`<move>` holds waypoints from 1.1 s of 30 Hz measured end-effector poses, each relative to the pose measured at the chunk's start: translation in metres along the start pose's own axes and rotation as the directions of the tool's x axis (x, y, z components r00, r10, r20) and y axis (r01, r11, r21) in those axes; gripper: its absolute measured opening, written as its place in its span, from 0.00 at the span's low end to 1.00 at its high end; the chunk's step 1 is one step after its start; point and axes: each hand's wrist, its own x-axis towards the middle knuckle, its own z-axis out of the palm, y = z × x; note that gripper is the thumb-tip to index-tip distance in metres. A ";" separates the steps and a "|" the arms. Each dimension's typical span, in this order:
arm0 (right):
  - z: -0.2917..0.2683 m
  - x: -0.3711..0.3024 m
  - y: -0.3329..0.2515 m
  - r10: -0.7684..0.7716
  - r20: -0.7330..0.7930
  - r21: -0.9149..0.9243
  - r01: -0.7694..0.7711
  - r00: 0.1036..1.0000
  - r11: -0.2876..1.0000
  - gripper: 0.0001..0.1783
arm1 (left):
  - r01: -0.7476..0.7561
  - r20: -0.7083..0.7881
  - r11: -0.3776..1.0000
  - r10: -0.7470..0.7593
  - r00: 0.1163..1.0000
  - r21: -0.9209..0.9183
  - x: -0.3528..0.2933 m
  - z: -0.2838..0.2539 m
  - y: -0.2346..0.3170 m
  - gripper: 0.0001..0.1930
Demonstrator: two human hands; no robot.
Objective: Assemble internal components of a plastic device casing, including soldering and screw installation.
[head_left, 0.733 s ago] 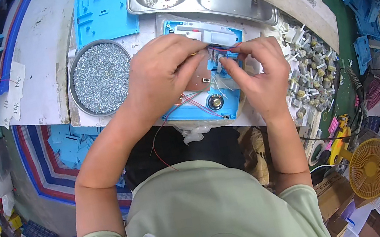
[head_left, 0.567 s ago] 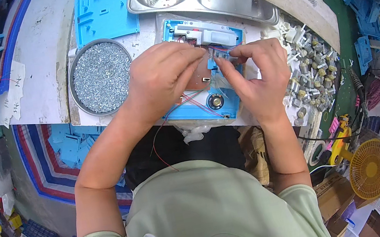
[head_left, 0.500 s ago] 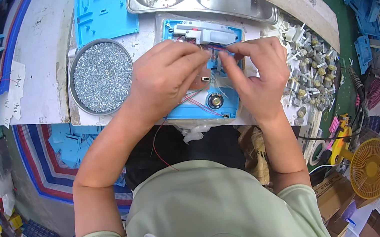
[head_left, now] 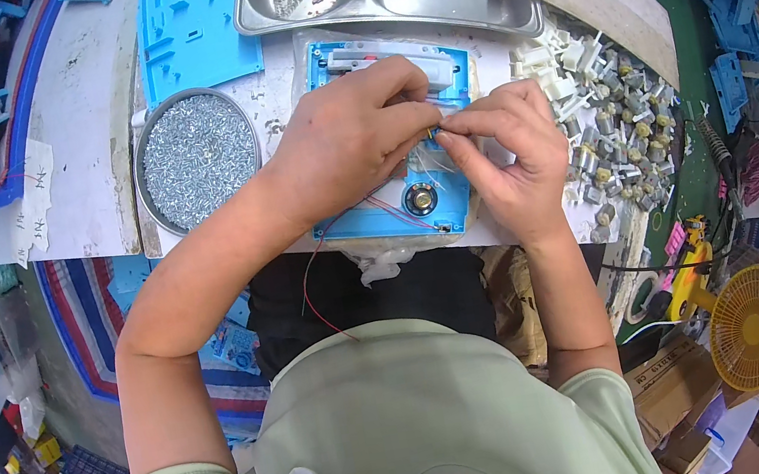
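Note:
A light-blue plastic housing (head_left: pixel 460 202) lies in front of me on a pale bag, with a round black speaker (head_left: pixel 420 198), a grey-white plastic part (head_left: pixel 435 73) and thin red wires (head_left: pixel 401 216) in it. My left hand (head_left: pixel 361 134) reaches over its middle, thumb and fingers pinched. My right hand (head_left: pixel 516 147) comes in from the right, thumb and forefinger pressed together close by. The fingertips of both hands meet over the housing. What they pinch is too small and covered to name; a tiny yellow bit shows there. My left hand hides the housing's middle.
Left of the housing stands a round metal bowl (head_left: pixel 198 157) full of small screws. A blue plastic panel (head_left: pixel 197 36) and a compartmented steel tray (head_left: pixel 361 17) lie behind. Several small motors (head_left: pixel 607 146) with white plastic pieces are heaped at right. A yellow fan (head_left: pixel 753 328) sits lower right.
Both hands have drawn in until their fingertips meet, a little lower over the housing. The whole view has shifted slightly.

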 end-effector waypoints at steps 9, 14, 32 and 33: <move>-0.002 0.017 -0.001 0.082 0.071 -0.021 -0.080 0.994 0.997 0.09 | -0.054 -0.003 0.981 0.055 0.998 0.188 -0.019 -0.024 -0.003 0.18; 0.009 0.030 -0.001 -0.027 0.073 -0.094 0.033 0.997 0.995 0.08 | -0.108 0.032 0.982 0.105 0.994 0.156 -0.028 -0.023 -0.004 0.19; -0.008 0.024 0.013 0.074 0.103 0.076 -0.082 0.992 0.994 0.05 | 0.055 -0.062 0.987 -0.065 0.996 -0.150 0.000 -0.013 -0.009 0.09; -0.008 0.020 0.010 0.034 0.104 0.036 -0.038 0.994 0.999 0.06 | 0.175 -0.075 0.959 -0.196 0.978 -0.222 -0.005 -0.017 -0.007 0.09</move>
